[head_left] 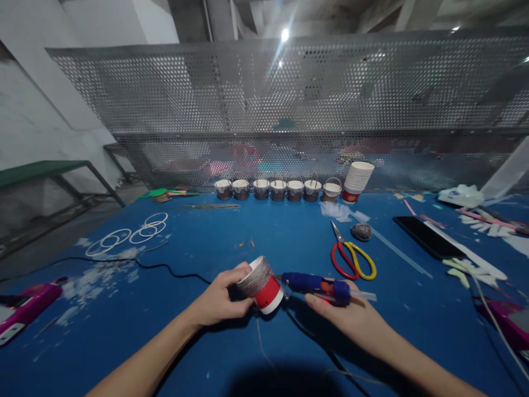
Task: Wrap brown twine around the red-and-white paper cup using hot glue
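My left hand [221,298] is closed round a paper cup [261,284] lying on its side; the cup is red and white with grey string wound over its upper half. My right hand [343,314] grips a blue glue gun [316,285], its nozzle pointing left and touching or almost touching the cup's side. Both are held just above the blue table [198,331], near its front edge. The gun's black cord runs down toward me.
Red-and-yellow scissors [351,256] and a grey stone [361,231] lie behind my right hand. A row of wrapped cups [278,189] and a cup stack [357,181] stand at the back. A phone [427,237] lies right, white rings [132,234] left, pink tools at both sides.
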{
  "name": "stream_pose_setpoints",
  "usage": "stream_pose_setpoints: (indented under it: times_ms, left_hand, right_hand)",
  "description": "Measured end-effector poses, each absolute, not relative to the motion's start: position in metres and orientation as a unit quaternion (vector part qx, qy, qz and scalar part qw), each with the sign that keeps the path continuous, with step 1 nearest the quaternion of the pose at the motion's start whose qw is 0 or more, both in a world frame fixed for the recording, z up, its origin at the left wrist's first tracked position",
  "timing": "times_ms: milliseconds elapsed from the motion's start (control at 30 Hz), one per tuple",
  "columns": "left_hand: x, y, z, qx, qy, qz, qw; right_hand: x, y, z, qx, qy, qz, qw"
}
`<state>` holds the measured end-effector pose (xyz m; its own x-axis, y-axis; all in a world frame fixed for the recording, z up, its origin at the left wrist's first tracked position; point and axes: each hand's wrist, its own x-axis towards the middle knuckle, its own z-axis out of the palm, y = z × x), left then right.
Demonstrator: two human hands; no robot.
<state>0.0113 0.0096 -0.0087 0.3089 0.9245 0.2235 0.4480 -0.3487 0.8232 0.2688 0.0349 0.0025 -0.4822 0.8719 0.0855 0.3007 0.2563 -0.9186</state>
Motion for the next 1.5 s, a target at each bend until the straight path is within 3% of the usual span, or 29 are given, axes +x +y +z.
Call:
stream_pose_setpoints:
  times_ms: [233, 367, 567, 767, 933, 1067, 1167, 1267, 1400, 1500]
  left_hand:
    - [0.009, 0.011, -0.012, 0.707, 0.506, 0.364, 0.335]
    - [0.014, 0.013, -0.012, 0.629, 0.553, 0.394, 0.378]
    - [0.016, 0.015, -0.011, 0.563, 0.575, 0.455, 0.382]
    - [0.016, 0.014, -0.009, 0.514, 0.601, 0.503, 0.350]
    - [0.021, 0.010, -0.004, 0.510, 0.614, 0.518, 0.308]
    - [0.025, 0.004, -0.006, 0.555, 0.622, 0.511, 0.211]
    - [0.024, 0.000, -0.010, 0.608, 0.598, 0.513, 0.093]
    - [0.021, -0.002, -0.014, 0.683, 0.525, 0.507, -0.013]
    - [0.017, -0.002, -0.015, 0.760, 0.419, 0.489, -0.092]
    - [0.017, 0.000, -0.014, 0.779, 0.386, 0.482, -0.112]
  right_hand:
    - [0.274, 0.065, -0.009, -0.479, -0.667, 0.495, 0.286]
    - [0.266, 0.085, -0.023, -0.489, -0.679, 0.430, 0.338]
    - [0.261, 0.100, -0.046, -0.491, -0.736, 0.335, 0.325]
    - [0.296, 0.080, -0.026, -0.520, -0.741, 0.288, 0.312]
    - [0.307, 0.040, 0.010, -0.488, -0.740, 0.197, 0.418]
    - [0.255, 0.017, 0.017, -0.401, -0.733, 0.408, 0.368]
    - [0.205, 0.020, 0.005, -0.393, -0.571, 0.614, 0.377]
    - [0.173, 0.027, -0.005, -0.345, -0.430, 0.733, 0.399]
    - [0.164, 0.030, -0.005, -0.254, -0.358, 0.825, 0.356]
    - [0.171, 0.032, -0.006, -0.282, -0.375, 0.830, 0.301]
